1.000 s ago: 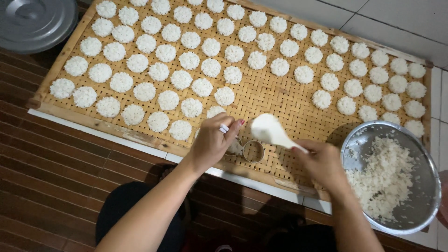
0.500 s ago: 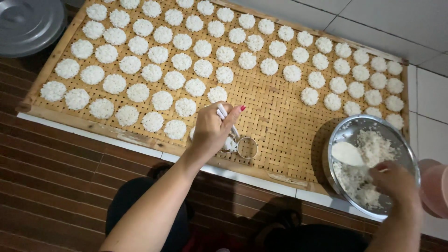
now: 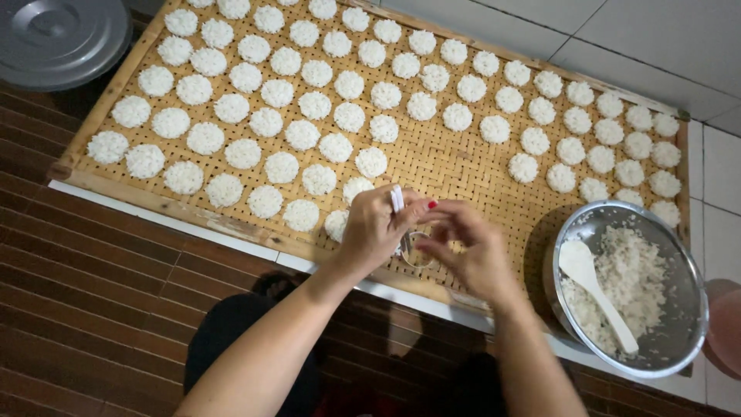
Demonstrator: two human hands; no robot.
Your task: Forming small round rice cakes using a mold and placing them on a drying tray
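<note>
Left hand: left hand (image 3: 378, 228) sits at the tray's near edge, grip curled around a small ring mould (image 3: 417, 249).
Right hand: right hand (image 3: 467, 247) is just beside it, fingertips pressed together over the mould, seemingly on rice inside, though blur hides it.
Mould: on the tray (image 3: 455, 166), between both hands, next to the nearest rice cake (image 3: 336, 224).
Tray: woven, rows of round white cakes across it.
Bowl: steel bowl (image 3: 679, 340) at right, holding rice and a white spoon (image 3: 598, 289).
Lid: grey lid (image 3: 58, 35) top left.
</note>
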